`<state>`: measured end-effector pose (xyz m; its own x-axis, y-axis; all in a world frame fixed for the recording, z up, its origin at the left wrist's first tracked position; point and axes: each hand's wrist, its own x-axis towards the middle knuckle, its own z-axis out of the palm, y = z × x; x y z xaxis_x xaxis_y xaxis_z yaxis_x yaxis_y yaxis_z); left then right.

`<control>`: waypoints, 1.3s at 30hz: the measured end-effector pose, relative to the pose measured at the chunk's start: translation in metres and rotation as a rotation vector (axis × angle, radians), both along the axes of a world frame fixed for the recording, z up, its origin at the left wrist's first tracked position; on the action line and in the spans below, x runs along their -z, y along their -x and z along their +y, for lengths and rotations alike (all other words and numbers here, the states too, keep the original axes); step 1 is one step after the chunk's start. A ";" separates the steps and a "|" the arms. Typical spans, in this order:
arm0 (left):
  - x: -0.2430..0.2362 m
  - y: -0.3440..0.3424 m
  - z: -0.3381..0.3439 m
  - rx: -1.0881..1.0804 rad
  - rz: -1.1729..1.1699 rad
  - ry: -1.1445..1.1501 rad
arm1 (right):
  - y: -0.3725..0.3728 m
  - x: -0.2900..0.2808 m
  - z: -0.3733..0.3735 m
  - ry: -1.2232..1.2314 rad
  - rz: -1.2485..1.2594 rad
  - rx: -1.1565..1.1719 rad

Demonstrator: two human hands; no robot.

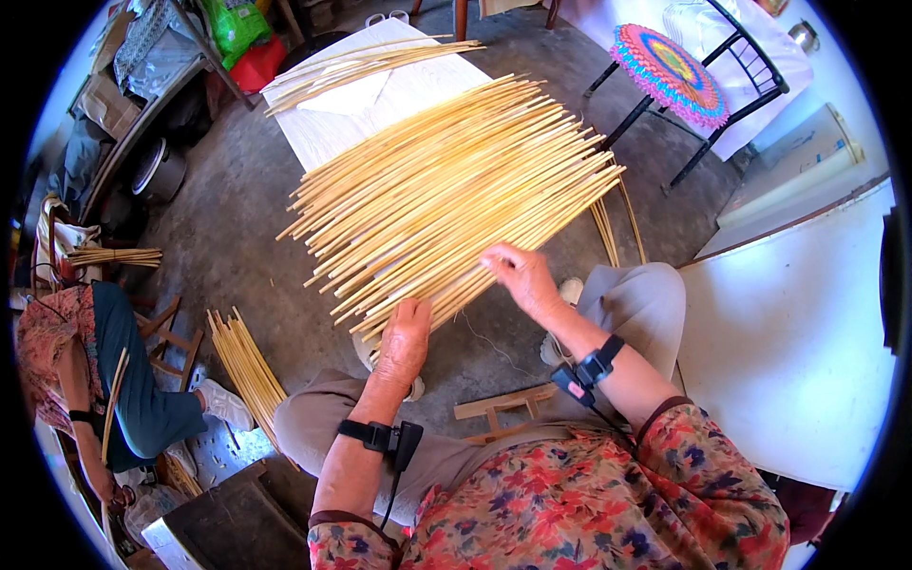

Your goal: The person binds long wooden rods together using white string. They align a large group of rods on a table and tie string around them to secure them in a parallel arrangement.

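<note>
A wide row of straw-coloured reed stalks [446, 190] lies side by side in front of me, slanting up to the right, its far part resting on a white board [318, 142]. My left hand [406, 337] is closed on the stalks at the near edge, left of the middle. Farther right along that edge, my right hand [527, 282] has its fingers pinched together just over the stalks. It is slightly blurred, and what lies between its fingertips is hidden. A thin thread [484, 344] dangles below the near edge, between my hands.
Loose stalks [380, 71] lie on the board's far end. A bundle of stalks [244, 366] leans by my left knee. At the left another person [104, 380] sits holding a stalk. A black chair [708, 85] with a colourful round cover stands far right, a white panel [779, 332] nearer.
</note>
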<state>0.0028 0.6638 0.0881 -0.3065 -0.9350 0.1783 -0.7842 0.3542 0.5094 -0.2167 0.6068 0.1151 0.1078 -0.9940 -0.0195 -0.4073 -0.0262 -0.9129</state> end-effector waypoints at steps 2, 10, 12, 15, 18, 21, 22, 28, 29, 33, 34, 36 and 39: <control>-0.003 0.008 -0.003 0.015 0.006 0.083 | -0.008 0.002 0.020 -0.159 -0.090 -0.040; 0.000 0.011 -0.004 0.041 -0.077 0.166 | -0.026 0.025 0.054 -0.413 -0.372 -0.011; 0.000 0.011 -0.003 0.039 -0.100 0.170 | -0.027 0.018 0.054 -0.476 -0.308 -0.003; 0.001 0.011 -0.004 0.038 -0.142 0.168 | -0.025 0.016 0.054 -0.321 -0.121 -0.091; 0.003 0.012 -0.003 0.027 -0.167 0.180 | -0.024 0.021 0.056 -0.248 -0.103 -0.046; 0.003 0.012 -0.003 0.023 -0.186 0.179 | -0.024 0.020 0.057 -0.255 -0.109 -0.028; 0.004 0.011 -0.003 0.019 -0.173 0.176 | -0.024 0.019 0.058 -0.282 -0.113 -0.026; 0.007 0.011 -0.004 0.016 -0.190 0.182 | -0.027 0.027 0.061 -0.123 -0.113 -0.020; 0.007 0.011 -0.004 0.015 -0.191 0.182 | -0.026 0.028 0.062 -0.122 -0.098 -0.027; 0.001 0.012 -0.003 0.042 -0.220 0.158 | -0.024 0.029 0.063 -0.153 -0.071 -0.020; 0.001 0.012 -0.002 0.043 -0.217 0.153 | -0.024 0.029 0.064 -0.089 -0.029 -0.028; 0.001 0.012 -0.002 0.047 -0.213 0.145 | -0.025 0.026 0.065 0.041 0.056 -0.043; 0.001 0.012 -0.002 0.053 -0.206 0.137 | -0.025 0.035 0.063 0.267 0.097 -0.083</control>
<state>-0.0088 0.6618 0.0870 -0.3972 -0.8882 0.2310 -0.8451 0.4521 0.2854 -0.1919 0.6701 0.0801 0.1993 -0.9532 0.2274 -0.4790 -0.2972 -0.8260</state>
